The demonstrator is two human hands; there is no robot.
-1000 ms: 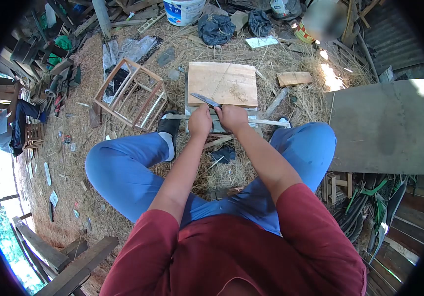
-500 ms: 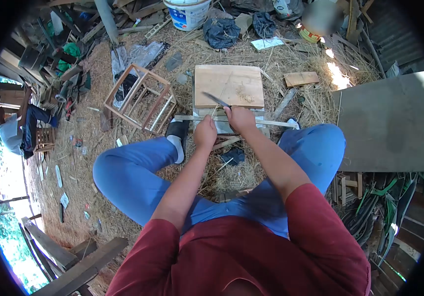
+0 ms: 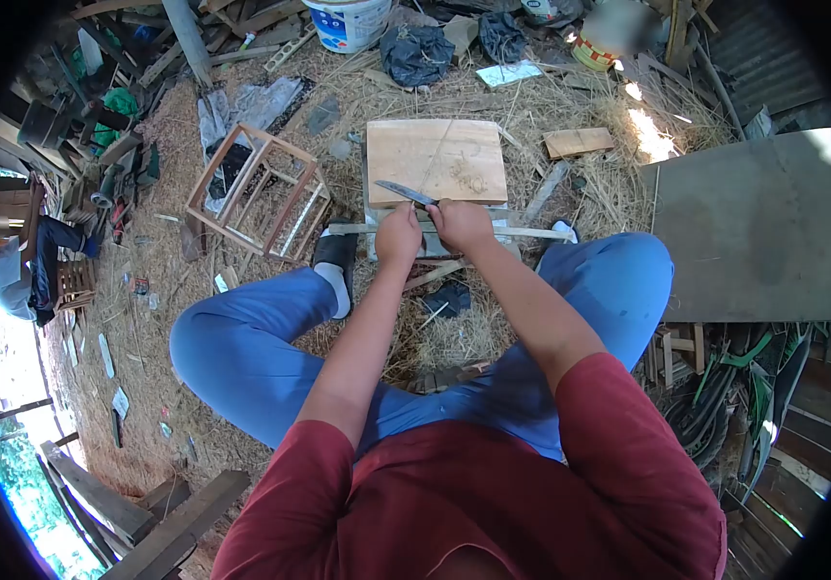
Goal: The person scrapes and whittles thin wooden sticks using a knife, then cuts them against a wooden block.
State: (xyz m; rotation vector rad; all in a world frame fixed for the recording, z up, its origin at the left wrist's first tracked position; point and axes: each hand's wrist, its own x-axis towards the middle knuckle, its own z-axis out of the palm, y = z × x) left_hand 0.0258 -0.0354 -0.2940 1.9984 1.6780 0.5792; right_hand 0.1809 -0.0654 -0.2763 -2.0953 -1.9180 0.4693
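Though near the left grip (image 3: 399, 235), knife (image 3: 402, 191) in right grip (image 3: 462, 225).

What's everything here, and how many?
knife: 1, dark, in right hand
thin strip: 1, pale, at left hand
block: 1, tan, beyond hands
long strip: 1, pale, below block
frame: 1, brown, left of block
bucket: 1, white-blue, beyond block
bags: at least 2, black, beside bucket
panel: 1, grey, far right
straw, scraps: uncountable, mostly tan, around
person: 1, grey top, far left
legs: 2, blue trousers, either side
left hand: 1, bare, centre
right hand: 1, bare, centre
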